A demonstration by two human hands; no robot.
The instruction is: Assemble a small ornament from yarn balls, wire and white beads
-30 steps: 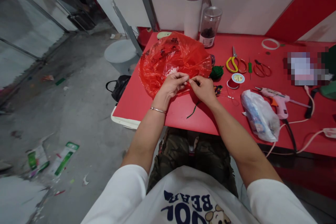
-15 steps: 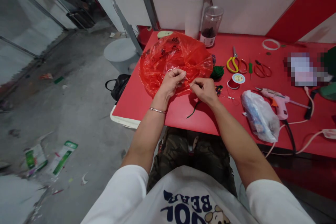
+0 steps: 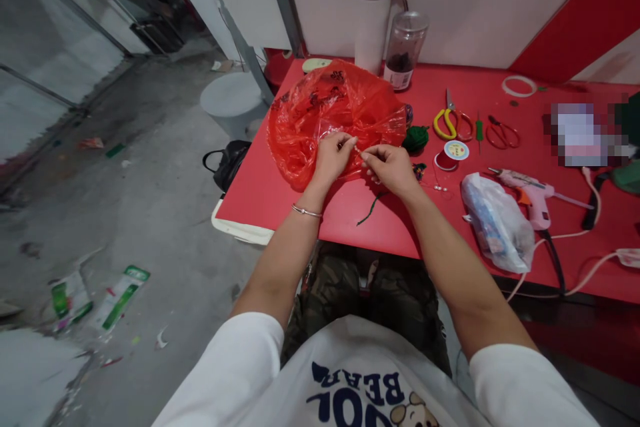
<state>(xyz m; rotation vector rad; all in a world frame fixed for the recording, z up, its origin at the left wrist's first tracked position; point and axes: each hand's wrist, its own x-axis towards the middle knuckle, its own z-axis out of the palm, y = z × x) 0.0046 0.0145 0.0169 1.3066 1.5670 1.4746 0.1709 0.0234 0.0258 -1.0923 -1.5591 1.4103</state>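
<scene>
My left hand and my right hand meet fingertip to fingertip over the near edge of a crumpled red plastic bag on the red table. Each hand is closed in a pinch on something tiny and pale that I cannot make out. A thin dark green cord lies on the table under my right hand. A green ball of yarn sits just right of the bag.
Yellow scissors, small red snips, a red thread spool, a clear bag of supplies and a pink glue gun with its cable lie to the right. A white flask and a jar stand at the back.
My hands drew apart slightly half a second ago and have come back together, pinched tips touching. The camera view shifted a little.
</scene>
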